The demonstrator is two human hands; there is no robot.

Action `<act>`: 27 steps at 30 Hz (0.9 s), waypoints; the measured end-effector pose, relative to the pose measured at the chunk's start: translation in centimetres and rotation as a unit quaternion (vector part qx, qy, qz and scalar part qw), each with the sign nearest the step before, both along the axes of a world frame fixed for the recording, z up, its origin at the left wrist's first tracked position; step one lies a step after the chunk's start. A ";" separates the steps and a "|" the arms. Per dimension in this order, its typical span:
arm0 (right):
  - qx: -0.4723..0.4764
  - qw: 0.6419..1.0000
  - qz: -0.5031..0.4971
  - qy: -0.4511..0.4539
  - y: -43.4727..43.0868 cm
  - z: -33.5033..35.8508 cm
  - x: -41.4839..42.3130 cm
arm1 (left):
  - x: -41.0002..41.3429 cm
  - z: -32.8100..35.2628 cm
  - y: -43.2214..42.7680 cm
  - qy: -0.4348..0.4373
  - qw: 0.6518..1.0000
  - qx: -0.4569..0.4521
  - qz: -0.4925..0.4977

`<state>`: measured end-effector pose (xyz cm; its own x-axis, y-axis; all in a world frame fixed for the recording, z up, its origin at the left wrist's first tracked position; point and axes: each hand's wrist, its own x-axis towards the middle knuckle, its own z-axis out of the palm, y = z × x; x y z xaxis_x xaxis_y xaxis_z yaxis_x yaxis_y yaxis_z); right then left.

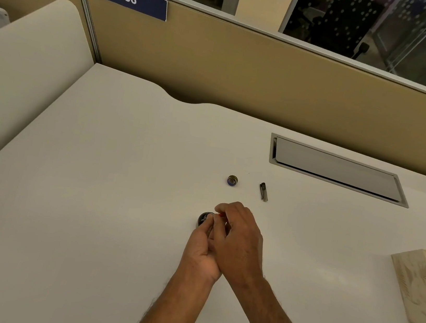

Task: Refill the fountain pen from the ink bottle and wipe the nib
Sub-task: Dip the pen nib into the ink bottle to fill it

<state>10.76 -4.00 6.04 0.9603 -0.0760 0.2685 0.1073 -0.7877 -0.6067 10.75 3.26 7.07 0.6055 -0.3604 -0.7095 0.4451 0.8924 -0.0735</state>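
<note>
A dark round ink bottle [202,218] stands on the white desk [91,199], partly hidden by my fingers. My left hand [200,250] and my right hand [237,236] meet just to its right, both pinching a small pen part with a red bit [222,214] showing between the fingertips; most of it is hidden. Farther back lies the bottle's cap [232,180], on its side. To the cap's right lies a dark pen cap with a clip [263,191].
A patterned tissue box [422,300] sits at the desk's right edge. A grey cable hatch [339,169] is set into the desk at the back right. Tan partition walls [247,65] close the back, a rounded one the left.
</note>
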 end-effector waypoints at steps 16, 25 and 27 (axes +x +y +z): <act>0.016 1.000 -0.015 0.000 -0.2 0.0 -0.8 | -0.7 0.6 -0.2 -0.001 0.999 0.031 -0.007; 0.023 0.999 -0.019 -0.012 -0.3 0.3 -1.3 | -1.0 1.1 -0.2 -0.005 0.999 0.036 -0.015; 0.025 0.999 -0.021 -0.015 -0.3 0.3 -1.4 | -1.1 1.2 -0.2 -0.005 0.999 0.045 -0.020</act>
